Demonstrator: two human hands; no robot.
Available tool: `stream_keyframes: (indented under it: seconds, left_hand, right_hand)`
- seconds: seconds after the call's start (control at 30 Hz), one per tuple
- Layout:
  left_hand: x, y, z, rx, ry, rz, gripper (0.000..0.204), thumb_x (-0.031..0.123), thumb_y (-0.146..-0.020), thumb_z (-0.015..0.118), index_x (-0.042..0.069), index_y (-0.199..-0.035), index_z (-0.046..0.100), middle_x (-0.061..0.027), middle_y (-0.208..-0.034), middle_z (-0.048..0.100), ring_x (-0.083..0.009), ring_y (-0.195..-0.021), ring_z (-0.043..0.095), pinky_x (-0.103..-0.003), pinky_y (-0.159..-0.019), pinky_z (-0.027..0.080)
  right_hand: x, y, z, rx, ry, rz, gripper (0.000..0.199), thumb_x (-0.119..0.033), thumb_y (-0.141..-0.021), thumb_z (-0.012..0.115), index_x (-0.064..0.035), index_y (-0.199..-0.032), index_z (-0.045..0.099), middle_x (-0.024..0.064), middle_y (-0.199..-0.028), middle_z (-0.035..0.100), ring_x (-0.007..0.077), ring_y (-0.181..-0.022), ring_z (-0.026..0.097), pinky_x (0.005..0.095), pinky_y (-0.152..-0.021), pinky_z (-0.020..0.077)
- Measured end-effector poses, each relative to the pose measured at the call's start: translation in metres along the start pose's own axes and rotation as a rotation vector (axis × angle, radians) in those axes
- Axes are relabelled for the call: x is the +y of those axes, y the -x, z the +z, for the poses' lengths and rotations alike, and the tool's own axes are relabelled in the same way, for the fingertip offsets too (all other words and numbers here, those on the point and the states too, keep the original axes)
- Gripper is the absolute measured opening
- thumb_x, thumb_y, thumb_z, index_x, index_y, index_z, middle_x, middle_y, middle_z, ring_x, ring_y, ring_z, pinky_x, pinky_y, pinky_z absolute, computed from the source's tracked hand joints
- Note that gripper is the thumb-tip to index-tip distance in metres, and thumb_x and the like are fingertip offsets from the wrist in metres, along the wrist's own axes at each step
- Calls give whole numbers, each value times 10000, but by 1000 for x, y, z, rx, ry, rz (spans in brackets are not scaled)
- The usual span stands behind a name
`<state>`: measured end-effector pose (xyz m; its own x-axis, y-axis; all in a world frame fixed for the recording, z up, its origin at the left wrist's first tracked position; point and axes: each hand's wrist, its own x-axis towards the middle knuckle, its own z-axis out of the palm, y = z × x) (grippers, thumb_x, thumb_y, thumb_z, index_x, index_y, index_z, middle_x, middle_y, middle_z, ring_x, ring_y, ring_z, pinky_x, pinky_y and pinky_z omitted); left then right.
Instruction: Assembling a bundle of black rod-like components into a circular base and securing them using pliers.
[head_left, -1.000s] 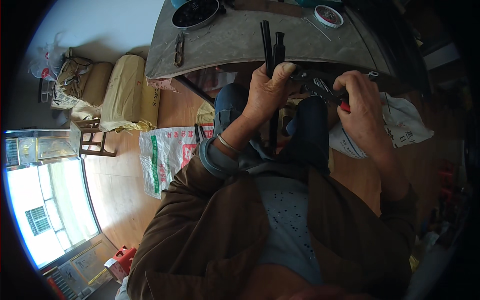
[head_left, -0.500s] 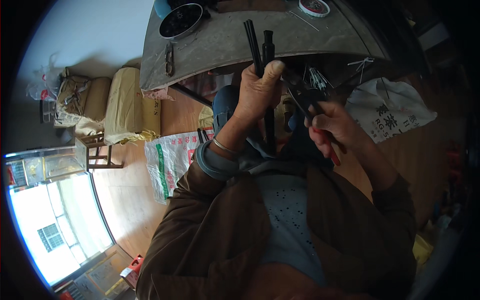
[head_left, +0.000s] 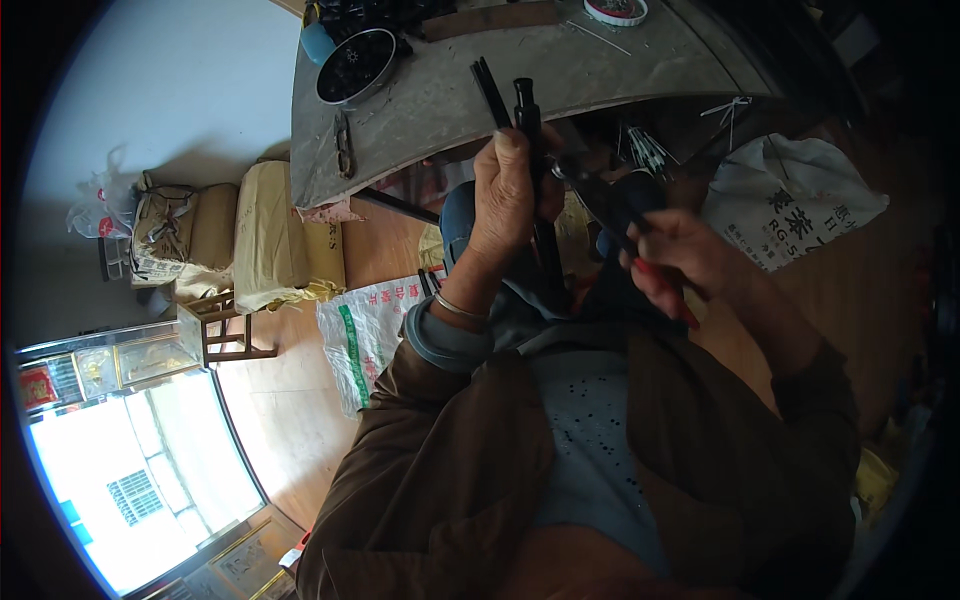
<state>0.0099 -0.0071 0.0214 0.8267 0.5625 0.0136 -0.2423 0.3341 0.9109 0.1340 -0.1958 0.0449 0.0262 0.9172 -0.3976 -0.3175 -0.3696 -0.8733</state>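
A home workroom: cluttered worktable (head_left: pixel 450 100), stacked sacks (head_left: pixel 265 235), wooden floor (head_left: pixel 290 400).

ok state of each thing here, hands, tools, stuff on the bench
left hand: closed around black rod
black rod: upright, held
right hand: gripping pliers
pliers: red handles in hand, nose at the rod; open or shut unclear
round tin: open, on bench
tape roll: flat on bench
white sack: slumped on floor

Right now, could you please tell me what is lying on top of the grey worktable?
On the grey worktable lie a round black dish, a small dark hand tool and a red-rimmed round lid. The left hand covers its near edge.
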Motion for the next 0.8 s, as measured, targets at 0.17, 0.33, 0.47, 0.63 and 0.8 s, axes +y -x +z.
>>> stream_keyframes:
  seconds: [0.17, 0.33, 0.47, 0.63, 0.8]
  left_hand:
    - [-6, 2, 0, 21, -43, 40, 499, 520, -956, 443, 33, -918, 541, 2, -512, 441, -77, -389, 411, -223, -369, 318]
    - [-6, 5, -3, 46, 33, 49, 463, 489, -952, 483, 32, -916, 549, 3, -533, 464, -70, -392, 421, -219, -368, 315]
    - [-7, 4, 4, -32, -37, 90, 443, 459, -955, 496, 22, -912, 548, -6, -545, 470, -73, -392, 409, -223, -368, 316]
    - [-3, 11, 10, -12, -138, 162, 450, 448, -971, 468, 10, -911, 548, -9, -511, 442, -80, -384, 391, -227, -365, 310]
    - [-2, 8, -3, -18, -98, 100, 492, 493, -967, 441, 18, -917, 557, -9, -516, 449, -79, -385, 394, -221, -369, 313]
  right_hand:
    - [-15, 2, -4, -122, 350, 118, 289, -64, -797, 585, 0, -1067, 501, 43, -743, 585, 102, -599, 563, 233, -539, 477]
    - [-18, 11, -1, 143, 380, -47, 259, -161, -873, 583, 2, -1066, 527, 35, -806, 599, 83, -680, 581, 227, -587, 479]
    - [3, 21, -3, -124, -145, 157, 322, -285, -873, 633, -2, -981, 522, 70, -714, 592, 121, -521, 585, 226, -460, 470]
    - [-43, 18, -5, 21, 807, 184, 389, -113, -814, 670, 11, -1125, 472, 98, -938, 615, 142, -848, 632, 280, -727, 524]
    - [-31, 14, -10, 205, 821, -332, 281, -63, -886, 562, 18, -1143, 483, 108, -970, 629, 148, -816, 627, 272, -727, 518]
